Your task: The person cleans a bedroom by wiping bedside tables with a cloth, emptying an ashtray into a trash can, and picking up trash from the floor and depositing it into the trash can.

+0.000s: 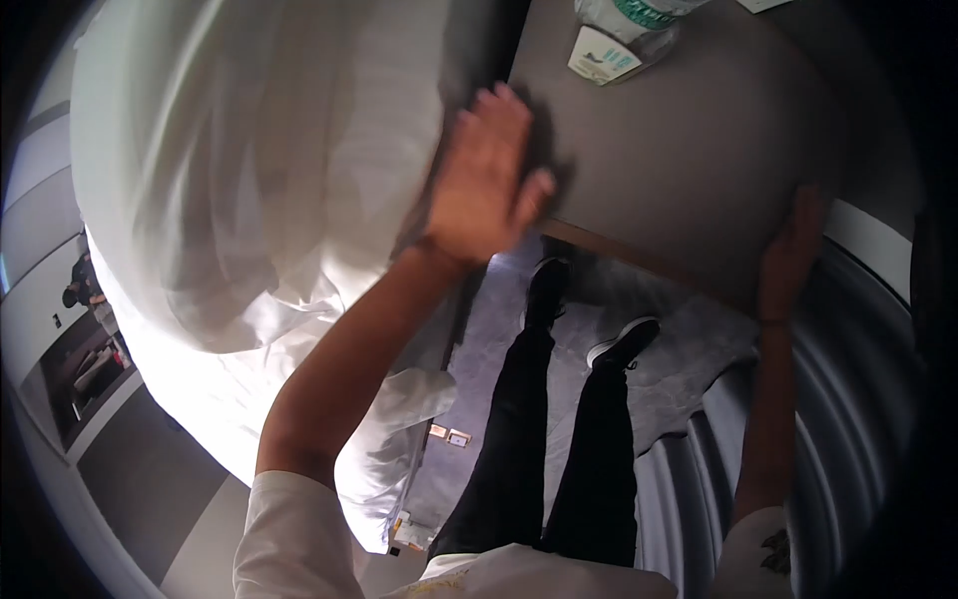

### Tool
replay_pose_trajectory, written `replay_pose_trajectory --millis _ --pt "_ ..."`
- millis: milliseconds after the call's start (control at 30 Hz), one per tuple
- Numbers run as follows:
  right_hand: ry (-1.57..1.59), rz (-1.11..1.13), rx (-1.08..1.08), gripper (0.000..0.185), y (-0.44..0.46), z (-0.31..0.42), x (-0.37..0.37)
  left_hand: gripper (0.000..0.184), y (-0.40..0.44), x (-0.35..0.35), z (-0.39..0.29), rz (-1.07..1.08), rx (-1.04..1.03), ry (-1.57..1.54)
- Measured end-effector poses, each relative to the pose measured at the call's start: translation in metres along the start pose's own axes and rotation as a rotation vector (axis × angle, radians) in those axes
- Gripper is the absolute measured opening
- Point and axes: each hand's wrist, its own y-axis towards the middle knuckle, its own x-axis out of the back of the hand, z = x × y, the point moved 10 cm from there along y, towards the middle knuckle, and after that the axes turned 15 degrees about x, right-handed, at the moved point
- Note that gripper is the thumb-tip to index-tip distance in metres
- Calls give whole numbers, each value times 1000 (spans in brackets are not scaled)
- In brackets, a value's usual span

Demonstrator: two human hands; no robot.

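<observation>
My left hand [484, 175] is open, fingers stretched and thumb apart, at the left edge of a grey-brown tabletop [659, 150]. It is slightly blurred, so whether it touches the surface I cannot tell. At the table's right edge, in shadow, my right hand [791, 250] has its fingers extended along the side. Neither hand holds anything visible. Toward the far side of the table stands a clear plastic bottle [654, 40] with a green band, partly cut off by the frame. A small printed white card [602, 57] leans in front of it.
White bedding [249, 180] bulges close along the left. Grey pleated curtains [828, 429] hang at the right. My feet in black shoes [627, 342] stand on a grey patterned floor [669, 389] below the table's front edge. Far left, a person in dark clothing [85, 285] appears small.
</observation>
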Motion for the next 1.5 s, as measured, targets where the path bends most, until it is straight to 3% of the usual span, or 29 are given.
replay_pose_trajectory --millis 33,100,133,167,300,367,433,467,533,600,700,767,933,1000,1133,1267,1367,1400,1467,1500 --pt "-27 -18 42 46 -3 0 -3 47 -10 -22 -20 146 -72 85" --pt "-65 -22 86 47 -5 -4 -2 47 -105 -80 -83 700 -730 -244" --pt "-26 -7 46 47 -4 -3 -3 45 -133 -78 -95 834 -676 -542" --pt "20 9 7 47 -5 -1 -3 39 -158 -51 -115 434 -959 -405" --pt "26 -22 -41 40 15 27 15 36 -165 -29 -121 281 -744 -495" --pt "-158 319 95 48 31 82 8 30 -170 -68 -101 522 -374 -436" --pt "347 -9 112 45 24 137 -1 25 -198 -86 -96 568 -272 -506" --pt "433 38 133 43 31 170 -10 20 -209 -96 -92 608 -172 -566" --pt "578 33 199 36 46 241 -6 14 -235 -100 -101 647 -201 -646" --pt "752 -261 338 37 53 299 15 14 -257 -107 -109 633 -166 -640" --pt "782 -190 408 31 62 348 3 19 -292 -118 -130 782 -176 -624" --pt "628 -57 443 26 54 359 -16 11 -307 -119 -139 797 -171 -662" --pt "583 -27 462 36 13 284 -15 14 -314 -115 -140 785 -176 -687" --pt "551 8 489 33 -9 244 -6 15 -320 -122 -136 826 -141 -642" --pt "449 95 622 37 -74 156 -1 13 -336 -126 -142 832 -130 -608" --pt "349 371 374 44 -156 37 -18 12 -365 -137 -154 863 -59 -622" --pt "78 453 366 40 -163 21 14 14 -376 -144 -159 831 -13 -662" --pt "74 456 373 40 -173 15 24 14 -380 -152 -156 868 53 -619" --pt "223 243 75 38 -179 -25 52 15 -385 -162 -153 900 126 -580" --pt "223 243 82 38 -170 -11 56 15 -389 -170 -147 906 192 -551"
